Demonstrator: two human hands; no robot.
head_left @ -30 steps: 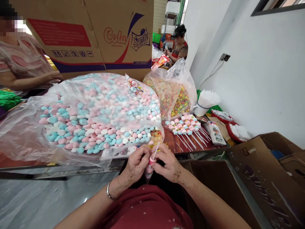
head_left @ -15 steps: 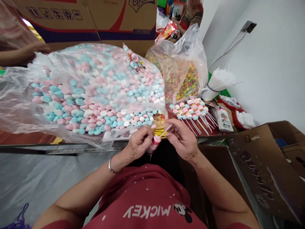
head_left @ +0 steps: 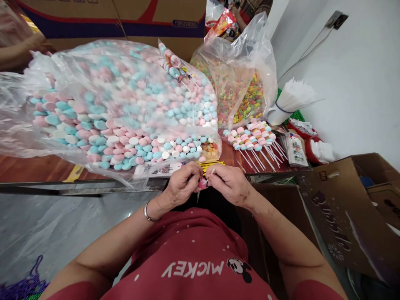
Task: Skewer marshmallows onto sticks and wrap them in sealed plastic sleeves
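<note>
My left hand (head_left: 184, 183) is closed around a wrapped marshmallow skewer (head_left: 203, 183), which is mostly hidden by the fingers; a bit of pink and clear wrapper shows. Pressed close beside it, my right hand (head_left: 229, 183) pinches the skewer's stick, whose white tip (head_left: 213, 171) pokes up between thumb and finger. Just behind the hands lie yellow twist ties (head_left: 210, 165) on the table edge. To the right is a pile of bare marshmallow skewers (head_left: 250, 135) with white sticks pointing toward me.
A big clear bag of pink, blue and white marshmallows (head_left: 125, 112) covers the left of the table (head_left: 18, 168), with finished skewers (head_left: 173, 62) on top. Behind stand a bag of gummy rings (head_left: 240, 91), a cup of sticks (head_left: 281, 112) and a carton (head_left: 78, 25). Another person's arm (head_left: 25, 52) is at left.
My right hand has moved left and closed in against my left hand, over the top of the skewer. The camera view has tilted slightly downward.
</note>
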